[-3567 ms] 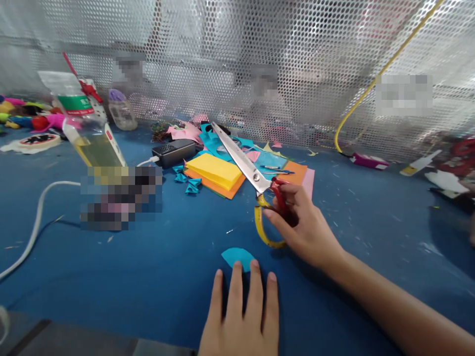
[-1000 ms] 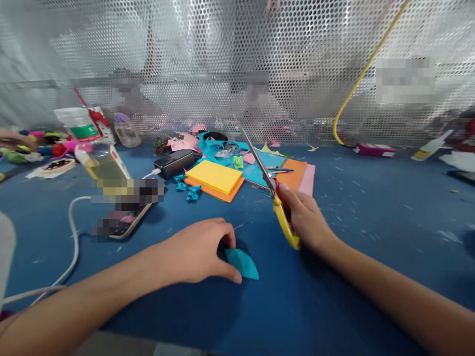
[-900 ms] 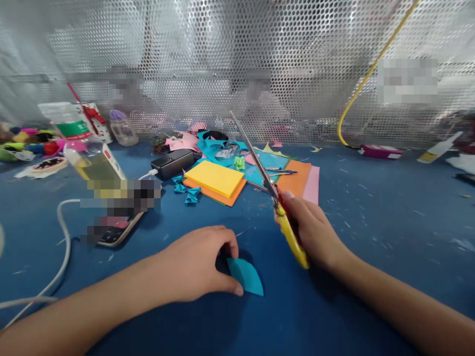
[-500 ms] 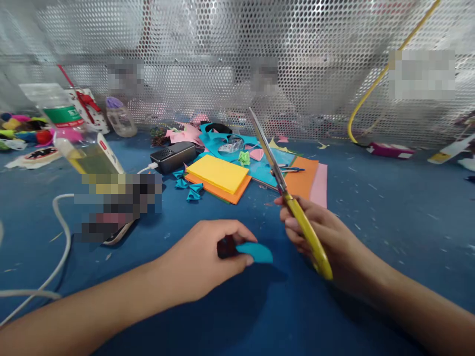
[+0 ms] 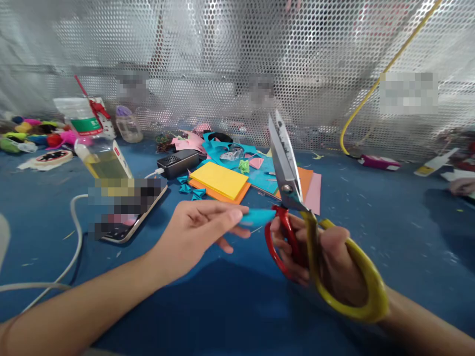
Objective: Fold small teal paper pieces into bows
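Between the thumb and fingers of my left hand (image 5: 202, 232) is pinched a small piece of blue paper (image 5: 259, 216), its free end pointing right. My right hand (image 5: 334, 252) grips large scissors (image 5: 287, 183) with one red and one yellow handle. Their blades point up and stand slightly apart. The paper's tip reaches close to the red handle; whether they touch I cannot tell. Beyond the hands lies a stack of yellow paper (image 5: 222, 179) on orange sheets, with small folded blue pieces (image 5: 185, 188) at its left.
A phone (image 5: 137, 212), a plastic bottle (image 5: 106, 158) and a white cable (image 5: 76, 232) occupy the left side. A black box-shaped device (image 5: 178, 164) sits behind the paper. Blue offcuts (image 5: 218, 148) lie farther back, before a perforated metal screen (image 5: 222, 59). A purple box (image 5: 379, 162) lies at right.
The scissors have turned to show both handles, and their blades have parted a little. My left hand has risen with the blue paper, closer to the scissors. The camera view has shifted slightly.
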`<state>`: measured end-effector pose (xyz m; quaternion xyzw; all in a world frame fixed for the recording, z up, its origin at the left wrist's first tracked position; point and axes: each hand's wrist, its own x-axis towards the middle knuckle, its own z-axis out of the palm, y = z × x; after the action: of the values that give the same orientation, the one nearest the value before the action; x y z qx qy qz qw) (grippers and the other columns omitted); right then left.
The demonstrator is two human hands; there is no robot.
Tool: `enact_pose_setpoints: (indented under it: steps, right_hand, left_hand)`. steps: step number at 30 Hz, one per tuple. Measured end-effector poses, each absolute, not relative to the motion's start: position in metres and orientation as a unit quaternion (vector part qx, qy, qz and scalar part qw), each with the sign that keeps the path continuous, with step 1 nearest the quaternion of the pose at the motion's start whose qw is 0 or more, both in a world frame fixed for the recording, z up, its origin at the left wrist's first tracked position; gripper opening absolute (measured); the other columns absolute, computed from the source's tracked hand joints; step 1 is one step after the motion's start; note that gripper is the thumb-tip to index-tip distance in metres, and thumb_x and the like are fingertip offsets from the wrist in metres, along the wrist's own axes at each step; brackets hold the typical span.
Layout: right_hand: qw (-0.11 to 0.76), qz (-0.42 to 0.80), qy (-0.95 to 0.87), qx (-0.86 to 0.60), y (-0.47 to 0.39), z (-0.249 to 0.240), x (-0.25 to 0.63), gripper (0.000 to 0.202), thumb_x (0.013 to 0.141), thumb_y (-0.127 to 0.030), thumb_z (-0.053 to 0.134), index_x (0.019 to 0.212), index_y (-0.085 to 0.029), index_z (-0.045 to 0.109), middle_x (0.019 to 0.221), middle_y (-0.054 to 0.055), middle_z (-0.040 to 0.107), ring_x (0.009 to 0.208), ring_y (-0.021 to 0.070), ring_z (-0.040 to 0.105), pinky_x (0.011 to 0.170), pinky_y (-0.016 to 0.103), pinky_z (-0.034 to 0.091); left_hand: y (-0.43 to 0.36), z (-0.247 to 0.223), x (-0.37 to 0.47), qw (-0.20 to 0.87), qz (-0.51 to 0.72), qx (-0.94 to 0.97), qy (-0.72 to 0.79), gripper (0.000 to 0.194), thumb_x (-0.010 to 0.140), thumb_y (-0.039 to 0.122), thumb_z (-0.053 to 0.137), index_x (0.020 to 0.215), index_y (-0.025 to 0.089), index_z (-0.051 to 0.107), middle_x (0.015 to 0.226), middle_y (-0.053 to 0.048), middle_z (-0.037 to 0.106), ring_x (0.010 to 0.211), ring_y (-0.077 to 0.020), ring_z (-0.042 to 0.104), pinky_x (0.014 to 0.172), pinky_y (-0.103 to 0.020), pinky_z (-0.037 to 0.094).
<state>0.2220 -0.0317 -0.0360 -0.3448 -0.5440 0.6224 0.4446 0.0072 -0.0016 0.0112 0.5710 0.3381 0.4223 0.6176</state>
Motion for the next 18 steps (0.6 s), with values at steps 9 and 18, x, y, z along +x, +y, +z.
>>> enact_pose_setpoints:
  steps: [9,18]
  right_hand:
    - [0.456,0.585,-0.573,-0.349,-0.0304,-0.0366,0.2219,0.060,0.067,-0.081,0.035,0.092,-0.029,0.053,0.074,-0.002,0.040,0.044,0.0078,0.030,0.037,0.024,0.033]
    - [0.419,0.590,-0.575,-0.382,-0.0355,-0.0446,0.2260,0.046,0.072,-0.070,0.045,0.102,-0.036,0.054,0.077,-0.001,0.043,0.047,0.0090,0.031,0.041,0.027,0.032]
  left_hand:
    - [0.0043,0.0168,0.0072,0.644,0.485,0.485,0.339,0.033,0.066,0.019,0.075,0.097,0.027,0.069,0.064,0.007,0.060,0.053,-0.0031,0.053,0.051,-0.013,0.048]
    - [0.0035,0.0176,0.0056,0.676,0.507,0.418,0.332,0.028,0.058,0.007,0.074,0.082,0.020,0.067,0.075,0.005,0.061,0.065,-0.0045,0.055,0.058,-0.015,0.045]
